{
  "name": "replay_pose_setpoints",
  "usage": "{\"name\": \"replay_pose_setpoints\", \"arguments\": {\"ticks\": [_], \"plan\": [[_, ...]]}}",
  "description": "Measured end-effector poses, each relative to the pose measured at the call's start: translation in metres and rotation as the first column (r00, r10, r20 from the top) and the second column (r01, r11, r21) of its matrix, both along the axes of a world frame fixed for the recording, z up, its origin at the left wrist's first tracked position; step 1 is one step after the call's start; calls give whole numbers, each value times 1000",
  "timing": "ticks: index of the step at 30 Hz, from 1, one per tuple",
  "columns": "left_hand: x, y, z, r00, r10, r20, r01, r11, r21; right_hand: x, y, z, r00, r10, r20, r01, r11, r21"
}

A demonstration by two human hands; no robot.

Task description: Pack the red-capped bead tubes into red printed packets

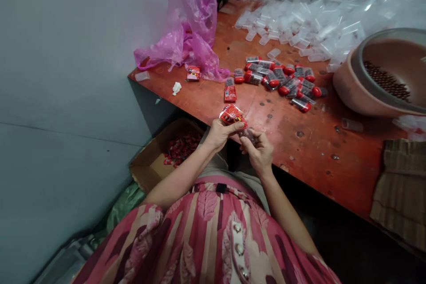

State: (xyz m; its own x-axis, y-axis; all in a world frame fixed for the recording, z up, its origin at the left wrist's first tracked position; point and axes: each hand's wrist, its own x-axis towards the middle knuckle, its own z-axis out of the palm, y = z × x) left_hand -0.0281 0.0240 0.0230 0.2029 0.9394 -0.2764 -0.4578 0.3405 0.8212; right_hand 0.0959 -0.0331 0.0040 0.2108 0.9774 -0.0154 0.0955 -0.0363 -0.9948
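Observation:
In my left hand [219,134] is a small red printed plastic wrapper [232,114], pinched between thumb and fingers near the table's front edge. My right hand [260,151] grips a small clear tube with dark contents [248,135], whose end meets the wrapper's lower opening; I cannot tell how far inside it reaches. Just beyond my hands lies a tube partly covered by a red wrapper [230,90]. Farther right is a pile of filled tubes with red caps [282,77]. A stack of red wrappers [193,73] sits to the left.
Many empty clear tubes [299,26] are heaped at the back. A large bowl [353,84] with brown beads [386,82] stands at right, near folded cardboard [399,191]. A pink plastic bag [193,22] lies at left. Below the table, a carton [143,166] holds red-wrapped pieces [181,147].

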Motion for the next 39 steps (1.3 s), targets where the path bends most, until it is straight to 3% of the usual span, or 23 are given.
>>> {"name": "replay_pose_setpoints", "arguments": {"ticks": [4, 7, 9, 12, 15, 18, 23, 26, 30, 33, 37, 39], "plan": [[-10, 2, 7, 986, -168, 8, 168, 985, 31, 3, 0, 2, 961, 129, -244, -140, 990, -29], [-14, 3, 12, 962, -275, -6, 275, 961, 33, 1, -3, 5, 944, 176, -279, -195, 980, -40], [-10, 1, 12, 970, -244, 5, 244, 969, 25, -3, -6, 6, 966, 115, -230, -129, 991, -47], [2, -7, 4, 995, -94, 37, 94, 996, 6, -10, -9, 5, 993, -17, -119, 15, 1000, -19], [9, -16, -5, 1000, -15, 20, 15, 1000, -1, -12, -11, 2, 999, -39, -27, 39, 999, 3], [5, -21, -7, 996, -91, -8, 91, 996, -6, -12, -12, 0, 997, -42, -58, 42, 999, -5], [-6, -26, -4, 949, -314, 10, 314, 949, -22, -11, -13, 3, 938, 61, -341, -93, 993, -78], [-6, -26, -4, 969, -245, -10, 245, 969, -29, -13, -11, 2, 925, 77, -373, -125, 986, -106], [2, -27, -4, 997, -69, 30, 71, 995, -77, -15, -11, -1, 977, 35, -212, -59, 992, -109], [5, -28, -4, 994, -108, 19, 109, 989, -101, -13, -12, -2, 984, 30, -175, -47, 994, -94], [0, -29, -5, 969, -245, -13, 242, 964, -114, -10, -10, -6, 909, 110, -403, -169, 979, -114], [-4, -30, -6, 973, -228, -45, 222, 968, -120, -11, -7, -9, 849, 99, -520, -197, 971, -137]]}}
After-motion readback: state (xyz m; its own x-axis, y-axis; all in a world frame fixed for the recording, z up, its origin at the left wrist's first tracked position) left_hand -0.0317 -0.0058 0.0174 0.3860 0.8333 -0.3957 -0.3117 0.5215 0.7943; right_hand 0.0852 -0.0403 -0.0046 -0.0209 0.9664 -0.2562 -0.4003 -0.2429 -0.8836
